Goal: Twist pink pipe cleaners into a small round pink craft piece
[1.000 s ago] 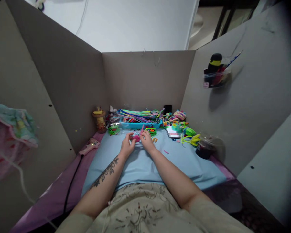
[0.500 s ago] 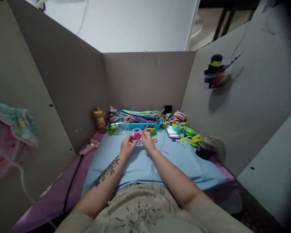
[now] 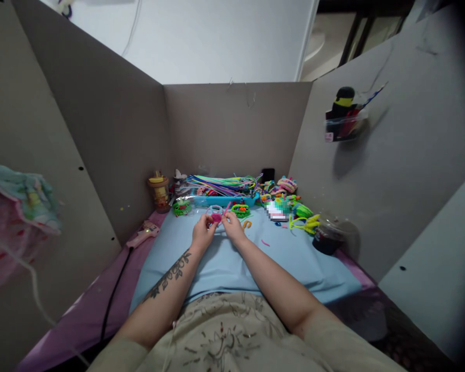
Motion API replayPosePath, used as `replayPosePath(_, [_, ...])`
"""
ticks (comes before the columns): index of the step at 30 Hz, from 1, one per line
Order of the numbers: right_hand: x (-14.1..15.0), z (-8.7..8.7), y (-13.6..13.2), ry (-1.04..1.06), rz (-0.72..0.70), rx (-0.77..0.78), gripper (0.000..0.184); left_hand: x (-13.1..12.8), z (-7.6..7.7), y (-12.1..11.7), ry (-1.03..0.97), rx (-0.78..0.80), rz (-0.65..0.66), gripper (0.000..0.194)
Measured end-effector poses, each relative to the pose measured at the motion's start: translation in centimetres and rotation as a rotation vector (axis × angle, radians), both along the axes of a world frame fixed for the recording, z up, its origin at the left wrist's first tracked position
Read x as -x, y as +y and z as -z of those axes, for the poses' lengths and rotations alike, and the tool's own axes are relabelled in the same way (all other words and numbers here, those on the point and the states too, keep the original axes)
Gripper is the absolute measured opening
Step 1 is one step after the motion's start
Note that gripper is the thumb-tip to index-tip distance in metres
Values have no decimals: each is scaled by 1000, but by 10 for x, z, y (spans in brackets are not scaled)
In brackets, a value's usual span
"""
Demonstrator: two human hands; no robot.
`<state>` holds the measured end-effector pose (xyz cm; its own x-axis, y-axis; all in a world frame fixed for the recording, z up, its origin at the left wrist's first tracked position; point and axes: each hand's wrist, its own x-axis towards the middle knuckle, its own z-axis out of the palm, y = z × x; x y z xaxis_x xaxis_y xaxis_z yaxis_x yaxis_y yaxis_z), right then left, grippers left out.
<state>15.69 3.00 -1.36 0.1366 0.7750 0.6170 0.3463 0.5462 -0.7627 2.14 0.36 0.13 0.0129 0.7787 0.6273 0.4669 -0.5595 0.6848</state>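
Observation:
My left hand [image 3: 203,231] pinches the side of a pink coiled pipe cleaner [image 3: 216,217], just above the blue cloth [image 3: 217,268]. From the other side my right hand [image 3: 233,227] grips the same pink pipe cleaner, and its straight loose end sticks up past my fingertips. Behind it a pale blue pipe-cleaner ring [image 3: 216,209] shows in part. Close to my right hand lie a green pipe-cleaner piece with orange bits [image 3: 241,210] and a bent orange pipe cleaner [image 3: 247,225].
A blue tray [image 3: 227,201] of long pipe cleaners stands at the back. Right of it are several colourful pipe-cleaner pieces [image 3: 287,184] and a dark jar [image 3: 327,238]. To the left, a pink glue gun [image 3: 142,234] lies near a yellow-brown cup [image 3: 159,194]. Grey panels enclose three sides.
Both hands have shifted slightly left with the pink pipe cleaner. The coil has turned so it looks flatter, and my right hand has moved a little down its loose end.

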Motion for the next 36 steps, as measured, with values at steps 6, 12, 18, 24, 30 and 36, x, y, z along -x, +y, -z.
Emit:
replayPosePath(6, [-1, 0, 0, 7, -1, 0, 21, -1, -2, -1, -22, 11, 4, 19])
replayPosePath(12, [-1, -1, -1, 2, -24, 6, 21, -1, -3, -2, -79, 25, 9, 18])
replayPosePath(18, [-4, 0, 1, 6, 14, 8, 23, 0, 0, 4, -136, 69, 23, 22])
replayPosePath(24, [-17, -2, 3, 114, 152, 17, 18, 2, 2, 7, -171, 97, 5, 23])
replayPosePath(30, [-23, -6, 1, -122, 176, -64, 19, 0, 1, 5, -175, 96, 55, 23])
replayPosePath(36, [-22, -8, -2, -158, 209, -97, 15, 1, -2, 2, -85, 99, 23, 19])
